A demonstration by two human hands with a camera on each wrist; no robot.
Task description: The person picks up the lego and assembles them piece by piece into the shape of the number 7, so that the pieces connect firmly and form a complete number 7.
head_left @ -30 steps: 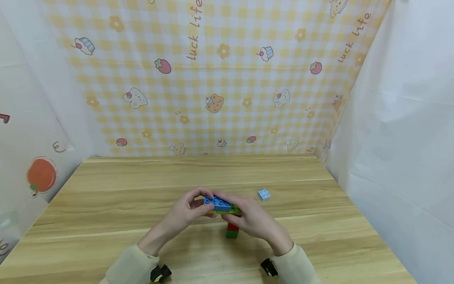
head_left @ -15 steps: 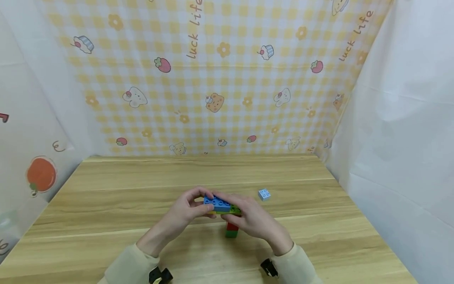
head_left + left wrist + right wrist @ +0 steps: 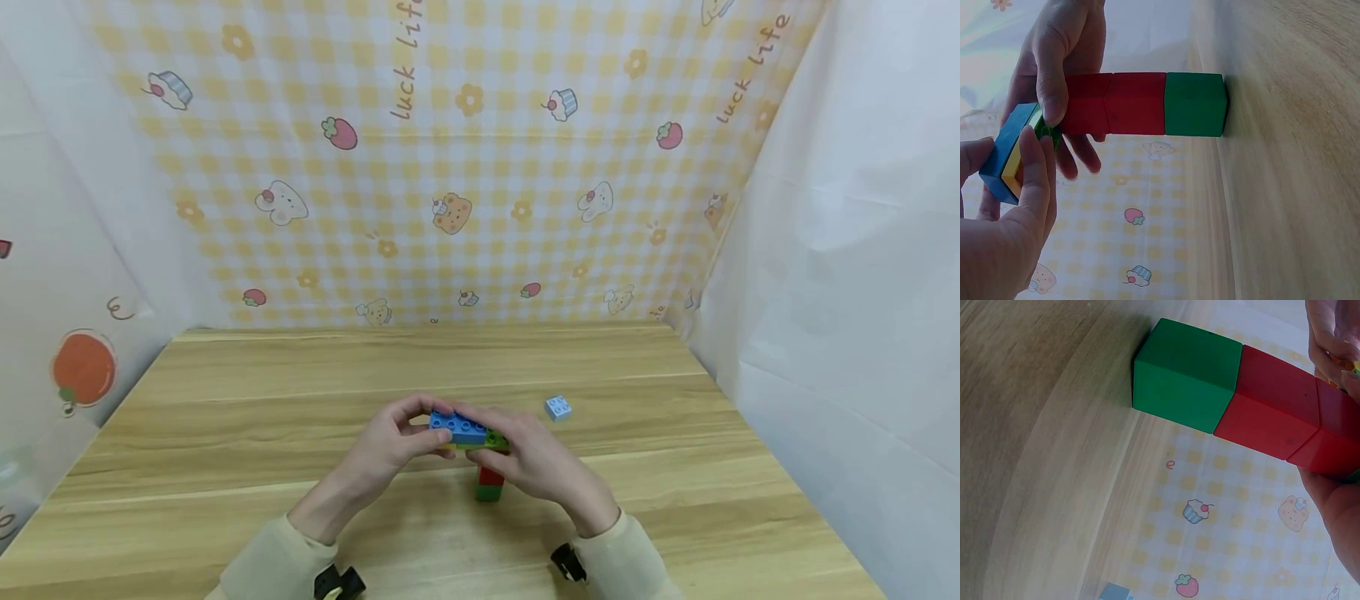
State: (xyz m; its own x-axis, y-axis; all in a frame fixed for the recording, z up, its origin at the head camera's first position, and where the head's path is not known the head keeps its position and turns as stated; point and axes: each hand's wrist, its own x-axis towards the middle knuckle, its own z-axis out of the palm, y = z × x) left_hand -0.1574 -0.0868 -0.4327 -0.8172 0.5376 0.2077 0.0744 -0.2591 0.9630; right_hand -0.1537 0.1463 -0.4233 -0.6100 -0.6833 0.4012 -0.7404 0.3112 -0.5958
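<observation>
A tower of toy building bricks stands upright on the table, with a dark green brick [image 3: 489, 493] at its foot and two red bricks [image 3: 1135, 103] above it. Across the top lies a lime green brick [image 3: 497, 439], with a yellow brick [image 3: 1012, 164] beside it and a long blue brick [image 3: 459, 429] over them. My left hand [image 3: 393, 437] pinches the overhanging left end of the blue brick, thumb in front, other fingers behind and beneath. My right hand [image 3: 531, 454] grips the right end around the lime green brick, its thumb touching near the upper red brick. Its palm side is partly hidden.
A small light blue brick [image 3: 558, 407] lies on the wooden table [image 3: 247, 392], behind and right of the tower. A checked cloth [image 3: 480, 158] hangs at the table's back edge. White sheets [image 3: 847, 275] close off both sides.
Both hands keep their hold on the top bricks, and the tower stays where it was. Only the head view has shifted slightly.
</observation>
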